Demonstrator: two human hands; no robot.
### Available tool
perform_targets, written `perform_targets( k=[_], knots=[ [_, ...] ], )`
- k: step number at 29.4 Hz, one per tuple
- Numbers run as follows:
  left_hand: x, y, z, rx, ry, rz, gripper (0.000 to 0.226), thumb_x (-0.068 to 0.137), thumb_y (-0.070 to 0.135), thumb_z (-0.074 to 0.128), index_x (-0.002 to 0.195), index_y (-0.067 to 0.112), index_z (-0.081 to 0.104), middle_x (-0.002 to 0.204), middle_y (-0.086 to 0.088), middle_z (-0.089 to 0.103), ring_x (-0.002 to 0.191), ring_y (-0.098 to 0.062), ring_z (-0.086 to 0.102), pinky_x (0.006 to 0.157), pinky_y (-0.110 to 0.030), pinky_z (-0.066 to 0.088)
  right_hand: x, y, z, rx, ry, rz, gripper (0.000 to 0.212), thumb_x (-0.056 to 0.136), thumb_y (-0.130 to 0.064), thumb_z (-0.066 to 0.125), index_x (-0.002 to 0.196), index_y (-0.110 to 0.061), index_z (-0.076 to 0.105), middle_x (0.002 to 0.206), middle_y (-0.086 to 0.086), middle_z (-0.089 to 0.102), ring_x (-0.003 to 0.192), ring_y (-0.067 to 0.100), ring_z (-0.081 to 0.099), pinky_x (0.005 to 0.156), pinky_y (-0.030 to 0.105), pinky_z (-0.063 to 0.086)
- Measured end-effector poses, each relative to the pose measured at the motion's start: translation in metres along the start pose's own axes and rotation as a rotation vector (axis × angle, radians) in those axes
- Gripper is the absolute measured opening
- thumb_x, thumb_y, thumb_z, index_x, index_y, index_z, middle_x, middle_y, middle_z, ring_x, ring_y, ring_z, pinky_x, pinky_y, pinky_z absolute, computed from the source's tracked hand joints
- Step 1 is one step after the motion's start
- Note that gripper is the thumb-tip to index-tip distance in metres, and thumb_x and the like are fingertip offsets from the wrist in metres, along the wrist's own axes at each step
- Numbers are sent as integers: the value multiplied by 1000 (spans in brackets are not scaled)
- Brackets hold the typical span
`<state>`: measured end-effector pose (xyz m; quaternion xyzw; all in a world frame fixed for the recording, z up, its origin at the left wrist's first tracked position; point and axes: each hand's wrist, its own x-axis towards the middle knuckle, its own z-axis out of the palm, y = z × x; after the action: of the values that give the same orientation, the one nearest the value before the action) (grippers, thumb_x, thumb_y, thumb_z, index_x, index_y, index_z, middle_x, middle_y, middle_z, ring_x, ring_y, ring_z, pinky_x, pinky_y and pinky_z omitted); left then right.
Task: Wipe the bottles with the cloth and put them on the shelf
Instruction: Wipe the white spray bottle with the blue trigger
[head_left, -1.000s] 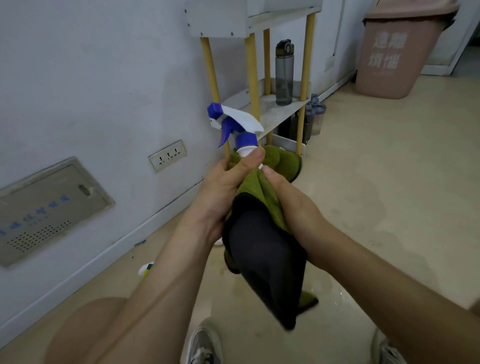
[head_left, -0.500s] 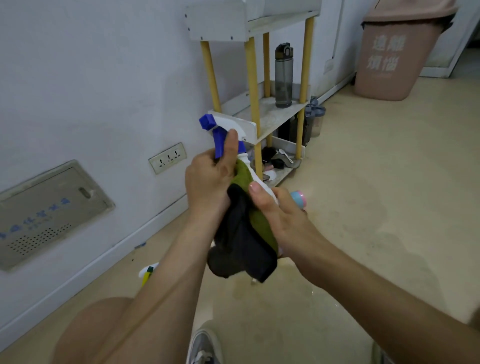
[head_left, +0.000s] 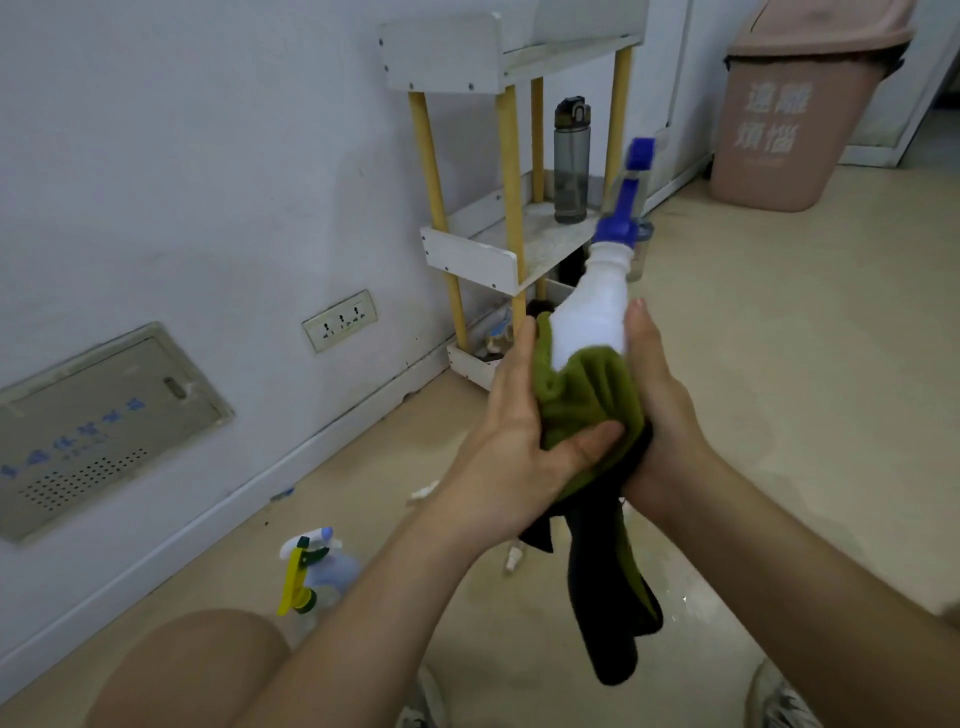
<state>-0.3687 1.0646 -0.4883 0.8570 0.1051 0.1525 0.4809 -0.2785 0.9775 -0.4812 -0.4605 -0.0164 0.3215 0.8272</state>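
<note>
The spray bottle (head_left: 592, 317) is held tilted in front of the shelf (head_left: 470, 257), not on it. The cloth (head_left: 587, 405) wraps its lower body. The left hand (head_left: 514, 452) grips the cloth, thumb clamped across it. The right hand (head_left: 662, 410) presses the opposite side; whether its hidden fingers curl cannot be told. A grey bottle (head_left: 571, 161) stands on the shelf.

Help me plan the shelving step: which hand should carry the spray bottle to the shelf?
Right, probably: the right hand lies against the bare spray bottle, while the left hand grips the cloth round its base; the shelf stands just ahead.
</note>
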Motion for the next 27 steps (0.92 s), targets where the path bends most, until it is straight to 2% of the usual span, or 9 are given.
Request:
perform_targets(
  k=[2,5,10,12,17,19,21,24,27],
  knots=[
    [-8,-1,-6,260,-16,111,102,89,31,67,152,35,-12,161,16,10,143,1,18,115,-19,23,0,-13,-4,-38,-65,24,66,78,-65,62,123,-17,63,112,10,74,97,25,73,76,38,59],
    [-16,0,-22,513,40,204,91,85,2,54,155,31,3,133,-5,57,111,-21,55,88,-29,46,-3,-27,-10,-81,-169,16,68,70,-46,71,132,-22,56,118,8,71,98,25,73,73,40,60],
    [-11,5,-51,807,-34,-25,18,94,46,55,100,29,57,74,7,58,70,-12,52,67,-32,44,-3,-44,-19,-103,-204,21,43,84,-50,61,121,-29,55,113,4,74,96,22,74,66,41,61],
    [-11,6,-56,990,-54,-88,45,92,60,49,72,20,58,62,2,51,63,-15,51,61,-34,39,-3,-37,-19,-98,-157,35,39,84,-49,63,115,-27,56,109,5,75,94,24,74,74,42,61],
    [-11,14,-57,105,384,-255,37,92,43,62,72,12,67,68,-9,65,69,-26,63,67,-35,51,-1,-16,-12,-41,-63,97,42,84,-46,68,117,-24,54,120,9,68,107,31,68,92,50,55],
    [-11,17,-63,-466,306,-229,11,80,15,76,89,12,71,80,-5,73,79,-25,69,72,-32,58,-1,-13,-9,-13,-52,102,32,87,-46,66,108,-25,55,115,9,70,104,29,69,87,49,57],
    [-17,23,-62,-655,78,-67,41,66,-3,68,105,7,68,95,-6,72,89,-21,68,79,-27,57,0,-9,-6,19,-61,96,33,89,-47,64,108,-21,58,111,9,72,101,28,70,84,47,59],
    [-24,24,-39,-2,112,229,46,68,9,72,113,11,65,111,0,59,101,-10,57,87,-18,48,5,-4,-2,23,-67,92,55,91,-54,59,124,-9,60,119,9,69,104,27,68,88,43,57],
    [-13,5,-18,662,387,450,35,82,44,66,110,23,64,110,-1,44,102,-21,41,84,-35,42,0,-1,1,74,-153,253,66,88,-66,51,114,-8,72,112,15,72,97,29,71,79,38,59]
  ],
)
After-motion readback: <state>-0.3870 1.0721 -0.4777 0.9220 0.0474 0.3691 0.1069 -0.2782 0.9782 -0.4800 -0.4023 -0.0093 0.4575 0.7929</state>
